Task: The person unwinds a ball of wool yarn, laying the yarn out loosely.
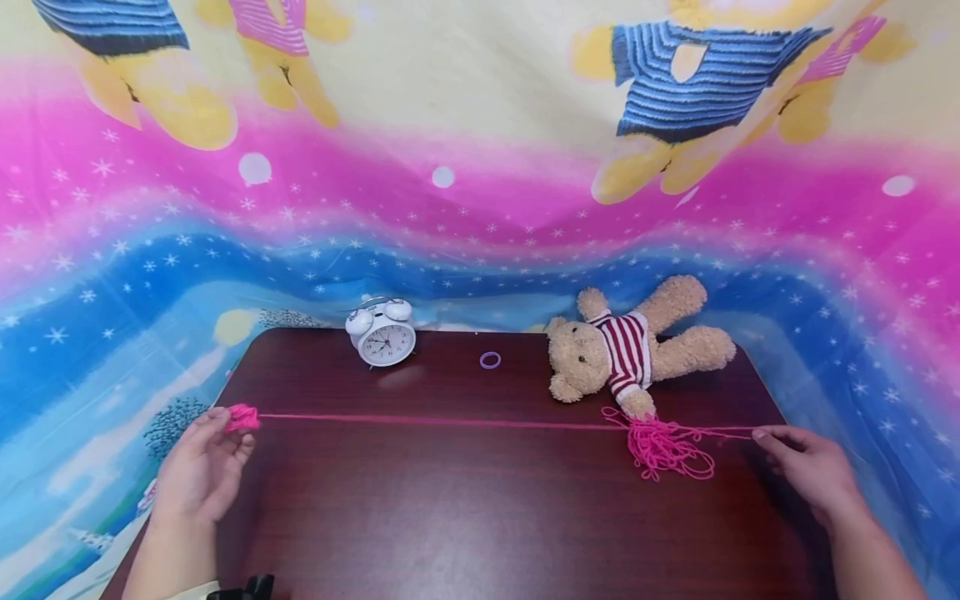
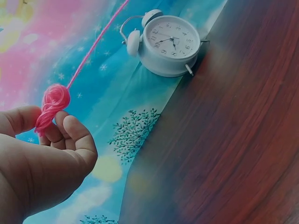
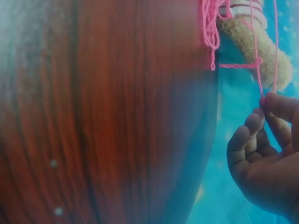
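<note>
A strand of pink yarn [image 1: 435,420] stretches nearly straight across the table between both hands. At the table's left side, my left hand [image 1: 201,467] pinches a small wound bundle of yarn [image 2: 55,101] between thumb and fingers. My right hand [image 1: 813,471] is at the right side, its thumb and forefinger pinching yarn strands [image 3: 259,79]. Between them, close to the right hand, a loose tangle of pink yarn [image 1: 667,447] shows just in front of the teddy bear's arm. The other fingers of both hands are bent.
A teddy bear [image 1: 626,354] in a striped shirt lies at the back right of the dark wooden table [image 1: 450,517]. A white alarm clock [image 1: 384,337] stands at the back left. Between them lies a purple ring [image 1: 490,360]. Printed cloth [image 1: 480,217] hangs behind the table.
</note>
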Demonstrator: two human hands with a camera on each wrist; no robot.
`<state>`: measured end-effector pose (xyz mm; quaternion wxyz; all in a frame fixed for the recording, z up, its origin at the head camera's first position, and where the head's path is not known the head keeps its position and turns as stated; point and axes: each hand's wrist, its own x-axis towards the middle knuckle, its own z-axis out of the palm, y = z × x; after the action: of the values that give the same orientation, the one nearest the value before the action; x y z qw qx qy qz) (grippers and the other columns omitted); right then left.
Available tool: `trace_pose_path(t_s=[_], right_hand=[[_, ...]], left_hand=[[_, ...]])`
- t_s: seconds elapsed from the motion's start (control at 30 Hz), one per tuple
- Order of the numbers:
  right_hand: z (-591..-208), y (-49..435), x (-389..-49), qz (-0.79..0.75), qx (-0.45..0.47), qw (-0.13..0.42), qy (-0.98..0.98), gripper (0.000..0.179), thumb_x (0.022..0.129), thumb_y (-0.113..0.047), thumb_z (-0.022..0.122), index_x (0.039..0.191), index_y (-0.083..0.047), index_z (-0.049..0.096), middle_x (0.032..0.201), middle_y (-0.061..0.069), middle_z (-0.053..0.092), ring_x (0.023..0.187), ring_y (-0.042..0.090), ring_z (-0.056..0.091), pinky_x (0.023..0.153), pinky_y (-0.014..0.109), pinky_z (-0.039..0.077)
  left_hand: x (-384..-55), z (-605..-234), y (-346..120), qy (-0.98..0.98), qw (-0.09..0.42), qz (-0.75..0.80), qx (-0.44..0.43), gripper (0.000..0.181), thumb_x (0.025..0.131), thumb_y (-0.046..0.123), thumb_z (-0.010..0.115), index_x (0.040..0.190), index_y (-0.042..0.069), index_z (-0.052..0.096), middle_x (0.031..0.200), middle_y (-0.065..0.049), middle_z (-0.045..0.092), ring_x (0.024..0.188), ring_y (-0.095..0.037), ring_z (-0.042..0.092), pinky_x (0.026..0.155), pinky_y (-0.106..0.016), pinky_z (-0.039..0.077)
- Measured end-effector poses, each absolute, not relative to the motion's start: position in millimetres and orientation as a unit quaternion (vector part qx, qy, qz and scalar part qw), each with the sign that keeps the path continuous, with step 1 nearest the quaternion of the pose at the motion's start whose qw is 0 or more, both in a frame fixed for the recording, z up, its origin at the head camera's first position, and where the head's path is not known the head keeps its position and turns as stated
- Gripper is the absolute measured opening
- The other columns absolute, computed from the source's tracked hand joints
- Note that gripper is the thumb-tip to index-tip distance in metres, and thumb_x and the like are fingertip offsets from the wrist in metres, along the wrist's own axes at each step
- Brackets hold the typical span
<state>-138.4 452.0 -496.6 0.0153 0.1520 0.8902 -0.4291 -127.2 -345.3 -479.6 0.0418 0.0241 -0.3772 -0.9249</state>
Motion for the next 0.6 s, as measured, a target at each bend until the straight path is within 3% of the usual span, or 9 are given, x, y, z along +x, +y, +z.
trace_pose_path(t_s=[0.4,0.6], right_hand=[[-502.1,424.7,-143.1,-0.424,0.135,0.007,0.895,0.053,0.100,-0.043,0.068,0.124,0.004,0.069,0.085,0.006,0.069,0.074,0.014,0.066,0.064,0.028,0.056],[-501.6,406.4,-146.8,-0.411,0.122,0.023,0.903,0.056,0.100,-0.049,0.067,0.128,-0.001,0.070,0.097,0.009,0.072,0.078,0.017,0.065,0.064,0.031,0.055]], left_hand=[[-129.4,-486.7,-334.7,-0.370,0.019,-0.929,0.004,0.026,0.112,0.006,0.038,0.105,0.007,0.063,0.106,-0.009,0.074,0.093,-0.020,0.070,0.080,-0.028,0.055],[-132.9,-485.7,-319.7,-0.388,0.021,-0.922,0.003,0.020,0.111,0.006,0.042,0.107,0.009,0.062,0.106,-0.007,0.073,0.093,-0.018,0.069,0.081,-0.026,0.053]])
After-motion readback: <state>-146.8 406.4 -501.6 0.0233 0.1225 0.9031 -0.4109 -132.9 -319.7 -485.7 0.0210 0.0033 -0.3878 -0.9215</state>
